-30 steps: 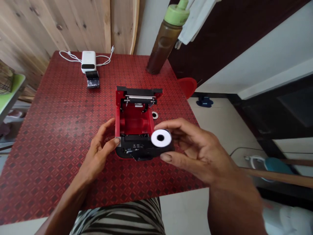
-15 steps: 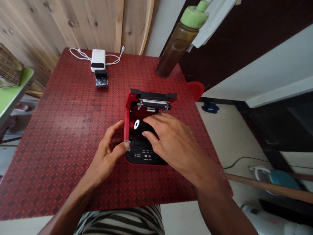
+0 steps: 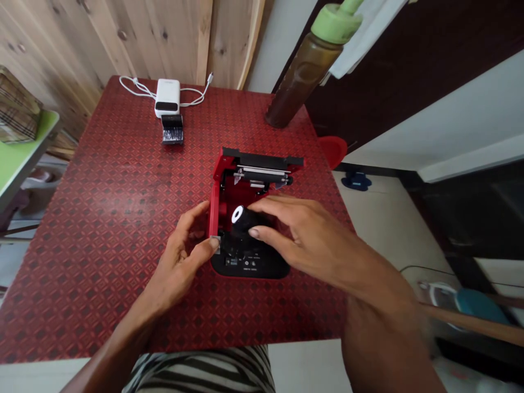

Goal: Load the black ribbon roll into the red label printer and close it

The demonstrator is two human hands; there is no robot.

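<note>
A red and black label printer [image 3: 250, 270] stands on the table in front of me with its lid raised at the back. My left hand [image 3: 182, 254] grips its left side, the thumb on the front left corner and the fingers along the outer wall. Between the thumb and fingers of my right hand [image 3: 301, 234] is a black roll [image 3: 245, 220] with a white core end facing left. The roll is tilted over the printer's open bay, and my fingers hide its right part.
On the patterned red table [image 3: 102, 218] lie a white power bank [image 3: 167, 93] with a white cable [image 3: 137, 90] and, in front of it, a small black piece [image 3: 172, 131]. A tall brown bottle [image 3: 305, 73] with a green cap stands at the back right. A red stool [image 3: 332, 150] shows beyond the right edge.
My right hand has drawn the black roll slightly toward me and to the right, tilting its white end upward. My left hand keeps its hold on the printer.
</note>
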